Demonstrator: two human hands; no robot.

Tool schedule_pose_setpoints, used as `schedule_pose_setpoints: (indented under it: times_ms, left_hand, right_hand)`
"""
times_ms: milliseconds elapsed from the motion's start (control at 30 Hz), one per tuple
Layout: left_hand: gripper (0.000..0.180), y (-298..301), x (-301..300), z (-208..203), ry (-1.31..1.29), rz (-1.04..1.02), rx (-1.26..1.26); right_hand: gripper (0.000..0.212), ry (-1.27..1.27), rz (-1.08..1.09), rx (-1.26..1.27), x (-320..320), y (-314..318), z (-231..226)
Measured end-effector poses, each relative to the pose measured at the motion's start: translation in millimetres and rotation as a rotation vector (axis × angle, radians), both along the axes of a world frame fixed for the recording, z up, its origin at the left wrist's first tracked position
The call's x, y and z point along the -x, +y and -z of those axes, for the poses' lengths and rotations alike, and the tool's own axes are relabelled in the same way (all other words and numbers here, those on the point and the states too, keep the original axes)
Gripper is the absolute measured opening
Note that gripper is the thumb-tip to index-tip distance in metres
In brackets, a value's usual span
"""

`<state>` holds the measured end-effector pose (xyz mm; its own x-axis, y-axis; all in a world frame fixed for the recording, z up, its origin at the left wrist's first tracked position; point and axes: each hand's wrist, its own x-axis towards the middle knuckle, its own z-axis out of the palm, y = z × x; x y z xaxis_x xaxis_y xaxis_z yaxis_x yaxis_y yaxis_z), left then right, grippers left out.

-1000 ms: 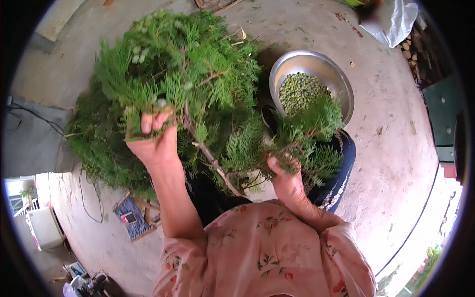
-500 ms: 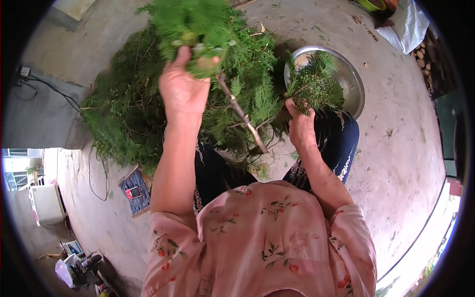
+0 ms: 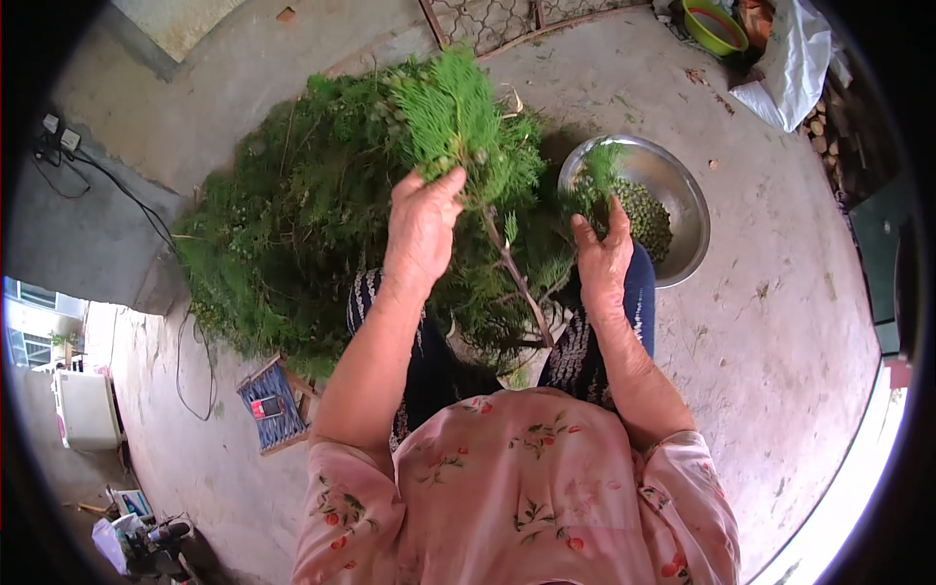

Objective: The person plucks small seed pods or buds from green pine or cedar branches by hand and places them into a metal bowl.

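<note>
My left hand (image 3: 421, 229) grips a leafy evergreen sprig (image 3: 450, 112) that carries round greenish cones near my fingertips. Below that hand a bare brown branch (image 3: 517, 273) slants down between my knees. Over the near left rim of a shiny metal basin (image 3: 690, 219), my right hand (image 3: 604, 255) pinches a smaller evergreen sprig (image 3: 603, 168). Many small green cones (image 3: 645, 214) lie in the basin. Leaves partly hide the fingertips of my right hand. A big heap of cut evergreen branches (image 3: 292, 205) spreads in front of me to the left.
A small low stool with a woven seat (image 3: 268, 405) bears a red and dark box at my left. Black cables (image 3: 127, 200) run along the concrete step. At the far right are a green tub (image 3: 717, 27), a white plastic sheet (image 3: 792, 73) and stacked firewood (image 3: 821, 141).
My left hand has moved down and right with its sprig. The right hand's large cone-bearing sprig no longer shows over the basin; a smaller one is there, and the cones inside are visible.
</note>
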<state>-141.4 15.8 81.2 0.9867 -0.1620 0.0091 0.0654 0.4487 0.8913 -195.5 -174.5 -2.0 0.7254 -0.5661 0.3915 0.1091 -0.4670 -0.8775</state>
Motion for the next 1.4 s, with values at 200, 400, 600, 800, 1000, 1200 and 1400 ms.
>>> schedule_pose_setpoints:
  times_ms: [200,400,600,800,1000,1200,1400]
  left_hand:
    - [0.023,-24,18,16,0.031,-0.039,0.023]
    - [0.016,-33,21,23,-0.118,-0.211,-0.003]
    - [0.014,-31,20,29,-0.161,-0.211,-0.024]
    - [0.011,-19,18,32,0.093,-0.020,-0.033]
    - [0.011,-22,14,35,0.025,-0.082,-0.017]
    - [0.020,-36,14,37,-0.092,-0.041,-0.148]
    - [0.030,-41,20,24,-0.215,-0.001,-0.516]
  right_hand:
    - [0.020,-0.234,-0.245,-0.087,5,15,-60]
    - [0.020,-0.283,-0.456,-0.066,-21,35,-74]
    - [0.019,-0.037,-0.599,-0.346,-27,49,-58]
    - [0.017,0.231,-0.783,-1.164,-29,40,-41]
    - [0.016,0.135,-0.875,-1.360,-24,34,-51]
    - [0.010,-0.090,-0.724,-0.479,-30,27,-61]
    - [0.022,-0.164,-0.629,-0.102,-31,23,-67]
